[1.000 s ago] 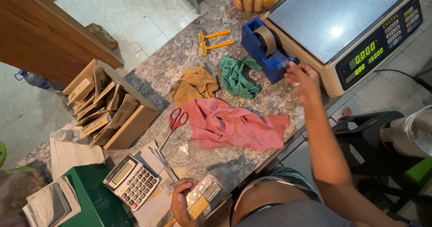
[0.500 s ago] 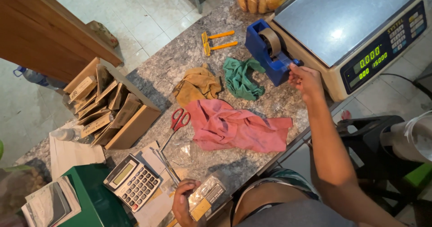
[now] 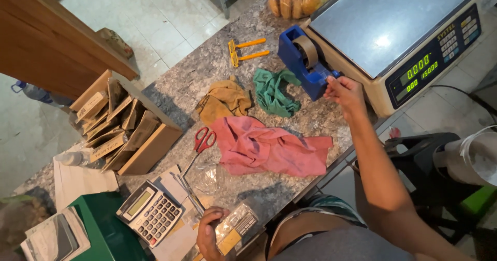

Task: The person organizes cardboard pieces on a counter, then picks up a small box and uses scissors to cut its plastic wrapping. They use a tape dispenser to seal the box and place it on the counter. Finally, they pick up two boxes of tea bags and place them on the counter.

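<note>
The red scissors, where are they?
In the head view, the red scissors lie on the stone counter, between the pink cloth and cardboard box.

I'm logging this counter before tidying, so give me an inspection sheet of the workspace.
Surface: speckled stone counter, crowded.
Job's things: blue tape dispenser; clear packet.
Clutter: pink cloth, green cloth, tan cloth, red scissors, calculator, two yellow razors, cardboard box.
Hands: right hand at dispenser's cutter end; left hand holds packet.
Cables: black cable beyond scale.
Surroundings: tiled floor, black stool.
</note>
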